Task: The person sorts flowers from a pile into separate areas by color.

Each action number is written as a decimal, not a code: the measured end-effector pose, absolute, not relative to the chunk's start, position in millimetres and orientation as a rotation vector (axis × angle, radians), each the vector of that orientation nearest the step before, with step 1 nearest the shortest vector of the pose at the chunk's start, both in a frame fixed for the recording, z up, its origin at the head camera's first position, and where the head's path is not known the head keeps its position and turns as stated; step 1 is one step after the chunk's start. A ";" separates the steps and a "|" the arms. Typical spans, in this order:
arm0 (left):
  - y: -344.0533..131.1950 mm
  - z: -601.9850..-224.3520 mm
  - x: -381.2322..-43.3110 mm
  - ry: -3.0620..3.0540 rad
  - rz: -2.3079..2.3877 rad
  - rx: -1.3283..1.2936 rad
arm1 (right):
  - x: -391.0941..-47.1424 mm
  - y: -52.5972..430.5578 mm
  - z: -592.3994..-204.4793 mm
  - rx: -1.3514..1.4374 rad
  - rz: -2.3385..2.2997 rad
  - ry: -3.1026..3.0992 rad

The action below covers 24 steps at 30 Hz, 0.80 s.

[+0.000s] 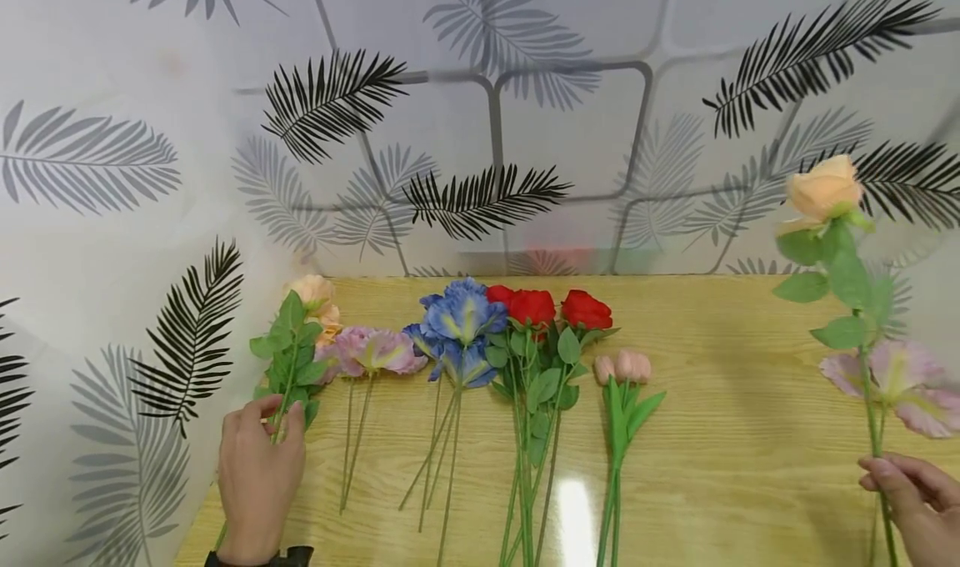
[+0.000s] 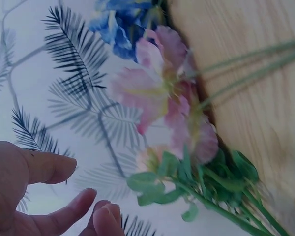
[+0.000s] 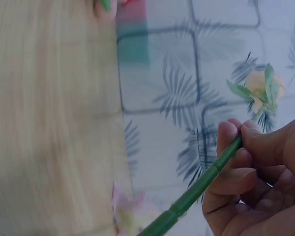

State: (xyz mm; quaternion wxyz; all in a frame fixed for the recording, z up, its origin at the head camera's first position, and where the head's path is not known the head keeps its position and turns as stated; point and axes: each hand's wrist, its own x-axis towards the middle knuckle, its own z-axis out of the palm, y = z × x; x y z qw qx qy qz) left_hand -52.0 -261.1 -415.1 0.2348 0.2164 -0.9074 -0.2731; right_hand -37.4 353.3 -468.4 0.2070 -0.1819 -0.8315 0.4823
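My right hand (image 1: 921, 504) pinches the green stem of a single peach rose (image 1: 825, 190) between thumb and fingers, holding it upright above the table's right side. The right wrist view shows this stem (image 3: 199, 189) running through the fingertips. Behind it is a pale purple flower (image 1: 896, 379). At the left end, my left hand (image 1: 258, 475) is over the stems of a bunch of peach roses (image 1: 317, 294) with green leaves. In the left wrist view its fingers (image 2: 51, 167) are spread and loosely bent, with nothing between them; the leafy stems lie off to the side.
Along the wooden table (image 1: 705, 434) lie light purple flowers (image 1: 375, 350), blue flowers (image 1: 461, 317), red roses (image 1: 532, 307) and pink tulips (image 1: 633, 367), stems toward me. A leaf-patterned sheet (image 1: 450, 133) rises behind and at the left.
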 end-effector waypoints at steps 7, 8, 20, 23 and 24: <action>-236.2 -409.4 -61.3 -2.482 -0.888 0.337 | -30.6 286.5 -441.9 -0.297 1.261 -2.700; -231.9 -408.6 -62.4 -2.480 -0.918 0.299 | -30.7 277.7 -441.6 -0.242 1.302 -2.710; -160.0 -402.8 -66.0 -2.536 -1.423 -0.179 | -24.6 191.8 -439.6 0.101 1.847 -2.502; -140.9 -402.8 -65.7 -2.555 -1.547 -0.295 | -23.9 179.5 -439.5 0.192 1.952 -2.462; -135.3 -402.7 -65.6 -2.561 -1.583 -0.335 | -24.1 175.9 -439.7 0.239 1.982 -2.440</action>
